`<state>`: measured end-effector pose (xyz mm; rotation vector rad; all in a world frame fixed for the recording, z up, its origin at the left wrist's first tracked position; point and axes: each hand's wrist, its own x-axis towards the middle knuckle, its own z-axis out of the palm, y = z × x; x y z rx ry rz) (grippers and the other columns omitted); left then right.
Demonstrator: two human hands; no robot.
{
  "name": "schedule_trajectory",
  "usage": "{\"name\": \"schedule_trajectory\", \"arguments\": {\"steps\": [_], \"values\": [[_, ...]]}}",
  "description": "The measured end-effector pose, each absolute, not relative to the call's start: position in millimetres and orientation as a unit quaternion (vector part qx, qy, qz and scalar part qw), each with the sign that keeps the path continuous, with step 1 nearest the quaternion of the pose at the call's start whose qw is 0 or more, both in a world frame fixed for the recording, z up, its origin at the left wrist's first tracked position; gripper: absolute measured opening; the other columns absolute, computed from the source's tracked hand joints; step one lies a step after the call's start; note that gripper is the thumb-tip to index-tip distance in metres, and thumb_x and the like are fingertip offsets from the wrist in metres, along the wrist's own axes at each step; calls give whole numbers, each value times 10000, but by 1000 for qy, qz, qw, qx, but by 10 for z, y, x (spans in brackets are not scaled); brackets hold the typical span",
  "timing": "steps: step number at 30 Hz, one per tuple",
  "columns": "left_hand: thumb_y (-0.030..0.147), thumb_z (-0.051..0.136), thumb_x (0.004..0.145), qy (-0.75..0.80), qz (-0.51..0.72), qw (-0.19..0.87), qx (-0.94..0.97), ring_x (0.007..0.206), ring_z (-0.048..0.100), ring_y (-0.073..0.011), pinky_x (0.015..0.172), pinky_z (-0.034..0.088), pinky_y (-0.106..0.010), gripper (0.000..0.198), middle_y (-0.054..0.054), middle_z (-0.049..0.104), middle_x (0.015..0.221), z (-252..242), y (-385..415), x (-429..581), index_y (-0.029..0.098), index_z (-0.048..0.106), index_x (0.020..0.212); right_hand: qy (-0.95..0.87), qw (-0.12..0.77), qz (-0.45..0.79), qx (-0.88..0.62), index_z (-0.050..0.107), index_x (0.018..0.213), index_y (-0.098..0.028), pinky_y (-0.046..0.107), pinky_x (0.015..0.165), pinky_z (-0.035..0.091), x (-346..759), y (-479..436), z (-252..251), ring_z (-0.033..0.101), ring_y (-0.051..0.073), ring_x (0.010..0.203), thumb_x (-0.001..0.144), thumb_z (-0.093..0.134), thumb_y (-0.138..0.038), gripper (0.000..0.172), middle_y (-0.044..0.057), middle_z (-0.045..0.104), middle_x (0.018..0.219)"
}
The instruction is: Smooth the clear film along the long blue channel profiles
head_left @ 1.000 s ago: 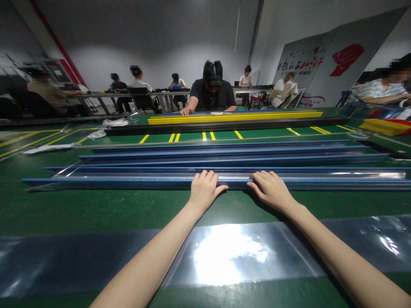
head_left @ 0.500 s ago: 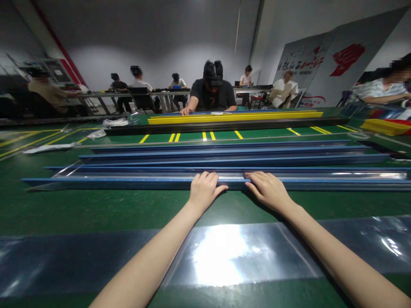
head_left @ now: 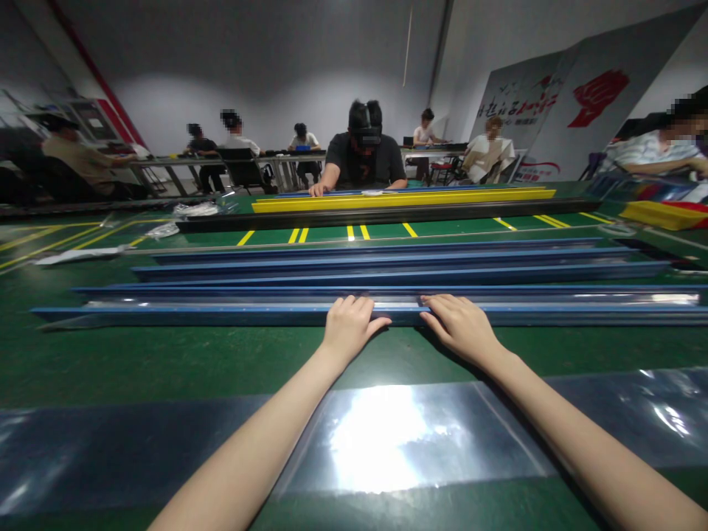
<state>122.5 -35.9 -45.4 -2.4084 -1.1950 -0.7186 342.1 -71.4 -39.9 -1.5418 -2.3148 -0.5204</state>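
My left hand grips the near wall of a long blue channel strip, fingers over the top edge and thumb on the outer side. A short way to its right, my right hand holds the same wall in a like grip. Shiny clear film lies inside this channel along its length. My fingertips are partly hidden behind the wall. Between my forearms and beyond them, a wide clear plastic sheet lies flat on the green table.
More blue channel strips lie just beyond. Farther back are a black strip and a yellow strip, where a co-worker leans over the table. Crumpled plastic sits back left, a yellow tray back right.
At the channel's left end, the raised clear film seen earlier no longer stands across the walls. My hands keep their places on the channel; the view shifts slightly.
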Motion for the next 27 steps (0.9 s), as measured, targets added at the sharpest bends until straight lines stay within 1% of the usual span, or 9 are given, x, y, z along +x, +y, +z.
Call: {"name": "schedule_trajectory", "arguments": {"steps": [3, 7, 19, 27], "values": [[533, 472, 782, -426, -248, 186, -850, 697, 533, -184, 615, 302, -299, 378, -46, 629, 704, -446, -360, 1227, 171, 571, 738, -808, 156, -181, -538, 574, 1017, -146, 295, 734, 363, 3422, -714, -400, 559, 190, 946, 896, 312, -359, 359, 93, 636, 1042], [534, 468, 786, -425, -249, 190, -849, 686, 533, -180, 617, 304, -296, 378, -43, 625, 688, -442, -365, 1225, 175, 565, 719, -808, 159, -180, -539, 574, 1013, -150, 292, 727, 364, 3417, -720, -394, 560, 189, 944, 896, 309, -361, 359, 93, 636, 1043], [532, 473, 783, -428, -256, 192, -845, 680, 537, -182, 613, 307, -295, 380, -42, 607, 656, -436, -374, 1230, 174, 554, 683, -805, 160, -172, -545, 579, 1013, -142, 300, 751, 369, 3405, -726, -386, 557, 195, 973, 892, 330, -354, 349, 92, 633, 1055], [528, 462, 791, -429, -250, 191, -847, 694, 536, -187, 618, 313, -303, 382, -42, 604, 667, -439, -376, 1231, 169, 557, 697, -805, 157, -168, -547, 575, 1024, -140, 297, 767, 363, 3402, -726, -383, 551, 192, 984, 896, 320, -359, 359, 80, 629, 1066]]}}
